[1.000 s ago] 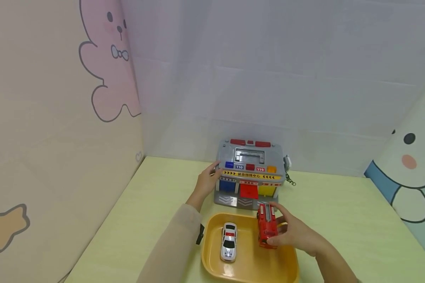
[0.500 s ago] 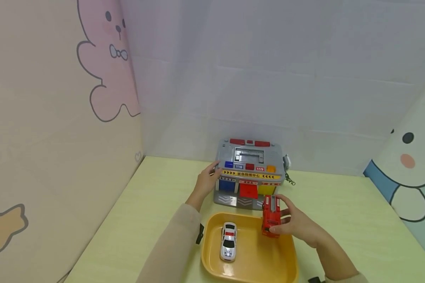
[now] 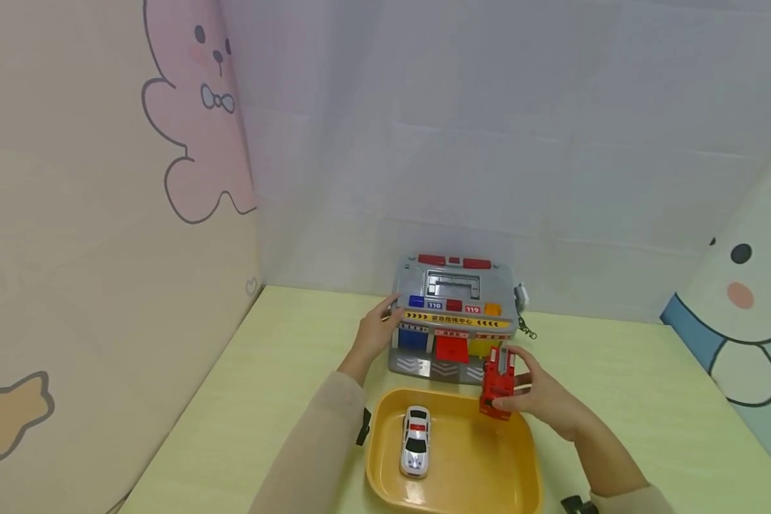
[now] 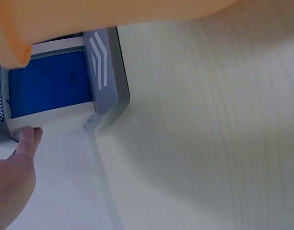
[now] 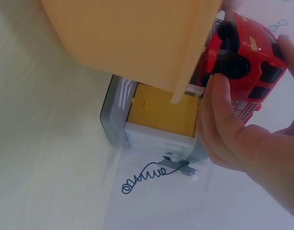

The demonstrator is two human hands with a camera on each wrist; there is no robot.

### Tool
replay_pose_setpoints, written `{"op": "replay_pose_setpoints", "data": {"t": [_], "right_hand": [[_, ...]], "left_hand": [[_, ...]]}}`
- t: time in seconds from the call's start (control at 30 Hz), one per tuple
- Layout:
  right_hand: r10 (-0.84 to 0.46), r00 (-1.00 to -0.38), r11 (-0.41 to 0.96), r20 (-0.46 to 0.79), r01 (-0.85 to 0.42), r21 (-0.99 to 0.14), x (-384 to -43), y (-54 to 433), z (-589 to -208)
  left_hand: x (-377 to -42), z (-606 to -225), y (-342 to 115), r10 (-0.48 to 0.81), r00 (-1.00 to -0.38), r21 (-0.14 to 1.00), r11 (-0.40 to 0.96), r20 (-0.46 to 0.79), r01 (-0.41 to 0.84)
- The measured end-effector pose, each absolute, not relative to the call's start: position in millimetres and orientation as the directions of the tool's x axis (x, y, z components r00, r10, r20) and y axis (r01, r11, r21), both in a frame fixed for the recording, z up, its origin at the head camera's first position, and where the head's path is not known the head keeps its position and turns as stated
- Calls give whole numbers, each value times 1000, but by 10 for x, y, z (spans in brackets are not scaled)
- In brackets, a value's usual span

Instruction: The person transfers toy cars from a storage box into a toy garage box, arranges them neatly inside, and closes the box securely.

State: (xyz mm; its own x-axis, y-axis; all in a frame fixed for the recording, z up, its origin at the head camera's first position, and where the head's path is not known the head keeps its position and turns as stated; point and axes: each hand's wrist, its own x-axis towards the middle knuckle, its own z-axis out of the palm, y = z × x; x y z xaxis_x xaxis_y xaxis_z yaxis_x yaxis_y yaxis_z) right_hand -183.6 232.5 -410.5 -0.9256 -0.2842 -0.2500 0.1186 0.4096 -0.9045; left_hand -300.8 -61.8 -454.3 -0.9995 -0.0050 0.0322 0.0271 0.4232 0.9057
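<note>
A red toy fire truck [image 3: 497, 382] is gripped in my right hand [image 3: 542, 396], thumb at its rear end and fingers along its right side. It is raised over the far right rim of the yellow tray [image 3: 452, 492]. Beyond it stands a grey toy garage [image 3: 452, 318] with a blue door [image 4: 51, 84], a red door [image 3: 452, 349] swung outward in the middle, and a yellow door [image 5: 163, 110]. My left hand [image 3: 373, 334] rests with extended fingers against the garage's left side. In the tray lies a white toy police car [image 3: 415, 441].
A small grey handset [image 3: 521, 296] with a coiled cord hangs on the garage's right side. Pale wood-grain tabletop [image 3: 617, 400] lies on both sides. A light curtain [image 3: 475, 157] closes off the back, and patterned cloth hangs at left and right.
My right hand has carried the fire truck forward and slightly right, from above the tray's inside to its far rim near the garage. The left hand stays on the garage.
</note>
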Motion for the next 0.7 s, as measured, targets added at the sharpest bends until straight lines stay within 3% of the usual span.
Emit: {"op": "replay_pose_setpoints", "data": {"t": [0.7], "right_hand": [[-270, -934, 327, -235, 140, -934, -1989, 2328, -4222]], "left_hand": [[-2983, -4527, -628, 5, -999, 916, 400, 35, 34]]}}
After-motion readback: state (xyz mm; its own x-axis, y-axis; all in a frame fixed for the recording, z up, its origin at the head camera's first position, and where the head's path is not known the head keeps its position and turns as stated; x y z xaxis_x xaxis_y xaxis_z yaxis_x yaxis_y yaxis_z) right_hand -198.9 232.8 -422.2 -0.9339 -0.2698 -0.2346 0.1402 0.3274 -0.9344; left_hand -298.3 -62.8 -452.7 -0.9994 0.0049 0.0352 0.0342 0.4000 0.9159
